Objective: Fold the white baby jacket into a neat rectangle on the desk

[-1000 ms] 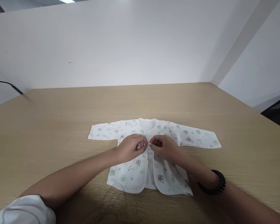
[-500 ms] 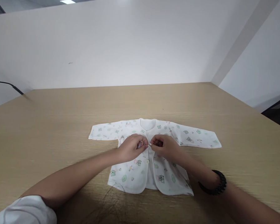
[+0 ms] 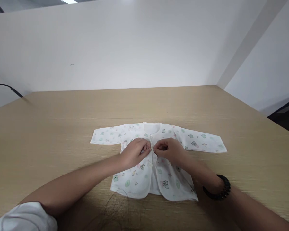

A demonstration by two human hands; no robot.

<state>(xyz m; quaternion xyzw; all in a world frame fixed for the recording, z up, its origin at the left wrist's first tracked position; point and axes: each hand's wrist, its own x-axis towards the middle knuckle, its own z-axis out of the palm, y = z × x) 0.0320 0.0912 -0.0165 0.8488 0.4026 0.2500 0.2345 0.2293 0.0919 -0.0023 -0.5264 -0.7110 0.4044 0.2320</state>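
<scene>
A small white baby shirt (image 3: 132,184) with printed green and pink animals lies face up, its sleeves spread to both sides. Its front parts in the lower half, where the two rounded hems stand apart. My left hand (image 3: 136,153) pinches the front edge at mid-chest between thumb and fingers. Just across from it, my right hand (image 3: 170,150) pinches the other front edge. The fingertips nearly meet and hide what lies between them. One pale button (image 3: 151,164) shows on the edge below my left hand.
The shirt rests on a wood-grain table (image 3: 62,112). Behind it rises a white partition (image 3: 135,48). A black cable (image 3: 11,87) comes in at the left, and a dark object (image 3: 286,115) stands at the right edge. A black bracelet (image 3: 223,189) circles my right wrist.
Both hands stay at the shirt's front, fingertips shifted slightly. The front edges between them lie a little closer together. The whole view has moved slightly.
</scene>
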